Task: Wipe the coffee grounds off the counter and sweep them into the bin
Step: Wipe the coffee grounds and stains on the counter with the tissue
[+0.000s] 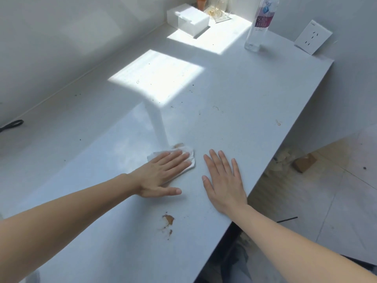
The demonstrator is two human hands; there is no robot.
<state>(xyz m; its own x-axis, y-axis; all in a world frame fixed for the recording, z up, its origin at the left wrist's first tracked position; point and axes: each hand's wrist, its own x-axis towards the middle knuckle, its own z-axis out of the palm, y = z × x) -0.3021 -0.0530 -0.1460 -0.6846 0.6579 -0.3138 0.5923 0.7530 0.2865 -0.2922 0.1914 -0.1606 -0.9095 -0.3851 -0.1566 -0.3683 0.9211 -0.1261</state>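
Left hand (163, 172) flat on a white tissue (188, 158), grip spread open, pressing rather than clasping; brown stain at the tissue's far edge. Right hand (224, 184) flat on the desk (234, 88), open, empty. Coffee grounds (168, 220) near the front edge, unwiped; stray specks farther back. No bin in view. Task judged early.
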